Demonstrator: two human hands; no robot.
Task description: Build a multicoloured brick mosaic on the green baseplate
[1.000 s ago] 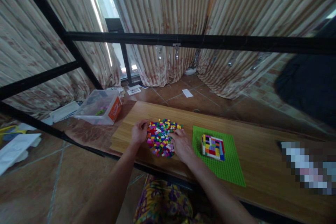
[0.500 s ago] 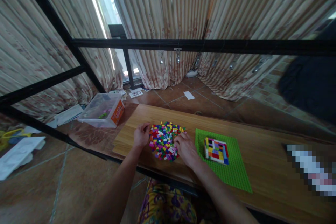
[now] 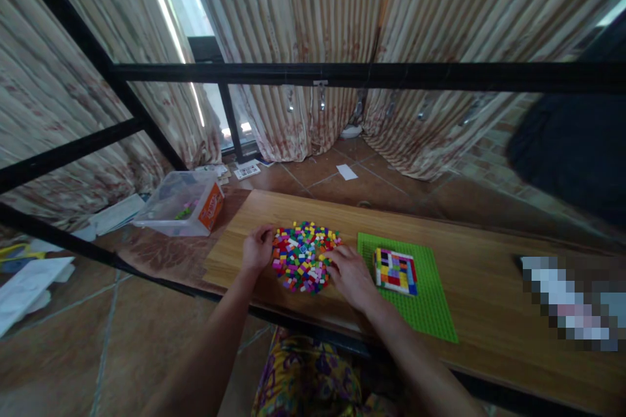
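Observation:
A pile of small multicoloured toy bricks (image 3: 302,259) lies spread on the wooden table. My left hand (image 3: 257,250) rests at the pile's left edge, fingers curled in with their tips together; anything in them is too small to make out. At the right edge of the pile is my right hand (image 3: 348,273), its bent fingers drawn together over the bricks; whatever is between their tips is hidden. Right of that hand, a green studded baseplate (image 3: 435,303) carries a low, roughly square build of coloured bricks (image 3: 395,271) with white along its near side.
The wooden tabletop (image 3: 482,300) extends to the right, where a pixelated object (image 3: 567,303) lies. A clear plastic bin (image 3: 169,212) with an orange label stands beyond the table's left end. A black metal frame (image 3: 342,73) crosses in front of striped curtains (image 3: 293,13).
The whole view has shifted slightly, moving the scene left and up. Both hands stay at the pile's edges; the right fingers have moved a little over the bricks.

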